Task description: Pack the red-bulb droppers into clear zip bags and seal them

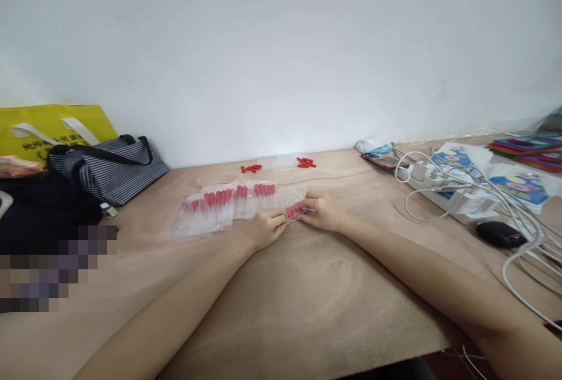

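Forearms [188, 298] extend across the wooden table [298, 310] to a clear bag [295, 211] with red-ended contents. Left hand [267, 228]: fingertips closed at the bag's near-left corner. Right hand [324, 210]: thumb and fingers pinched on its right end. Similar filled bags [213, 213] overlap to the left. Loose red pieces [306, 163] lie beyond, near the wall [281, 64]. Black mouse [500, 234]: far right, beside white cables [522, 260].

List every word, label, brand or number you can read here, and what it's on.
No text reads clearly enough to quote.
Yellow bag: dark Chinese-looking characters, blurred and partly covered.
Blue-and-white sheets: markings too blurred.
Mouse: small red mark, unreadable.
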Motion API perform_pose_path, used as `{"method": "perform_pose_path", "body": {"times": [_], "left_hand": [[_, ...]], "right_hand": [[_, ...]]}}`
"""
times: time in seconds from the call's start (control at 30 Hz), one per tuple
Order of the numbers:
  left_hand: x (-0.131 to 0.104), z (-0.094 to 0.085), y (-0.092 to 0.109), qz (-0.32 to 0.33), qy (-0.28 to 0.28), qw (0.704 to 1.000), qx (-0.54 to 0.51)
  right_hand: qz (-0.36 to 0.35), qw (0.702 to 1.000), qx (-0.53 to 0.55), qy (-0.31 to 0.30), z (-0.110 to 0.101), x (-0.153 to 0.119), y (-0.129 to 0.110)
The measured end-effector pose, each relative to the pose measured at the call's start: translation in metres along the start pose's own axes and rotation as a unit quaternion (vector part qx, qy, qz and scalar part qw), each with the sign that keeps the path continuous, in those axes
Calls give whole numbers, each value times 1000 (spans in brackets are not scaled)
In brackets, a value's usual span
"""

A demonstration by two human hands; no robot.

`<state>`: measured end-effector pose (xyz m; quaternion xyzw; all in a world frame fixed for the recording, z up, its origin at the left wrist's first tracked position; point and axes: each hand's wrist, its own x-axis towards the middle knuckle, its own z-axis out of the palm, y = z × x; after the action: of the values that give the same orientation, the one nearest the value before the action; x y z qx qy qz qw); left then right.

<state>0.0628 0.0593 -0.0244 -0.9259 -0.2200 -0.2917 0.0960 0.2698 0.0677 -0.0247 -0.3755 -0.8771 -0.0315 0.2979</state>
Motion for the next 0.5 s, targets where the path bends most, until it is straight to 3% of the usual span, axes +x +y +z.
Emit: {"method": "perform_pose_path", "body": {"times": [0.13, 0.23, 0.5], "left_hand": [[0, -2, 1, -16, -15, 1000, -11], [0, -1, 1, -26, -11, 999, -28], [-3, -3, -2, -57, 16, 997, -40]], "right_hand": [[-27, 997, -78, 0, 5, 5, -6], [-9, 996, -90, 10, 7, 5, -8], [13, 999, 23, 31, -5, -16, 12]]}}
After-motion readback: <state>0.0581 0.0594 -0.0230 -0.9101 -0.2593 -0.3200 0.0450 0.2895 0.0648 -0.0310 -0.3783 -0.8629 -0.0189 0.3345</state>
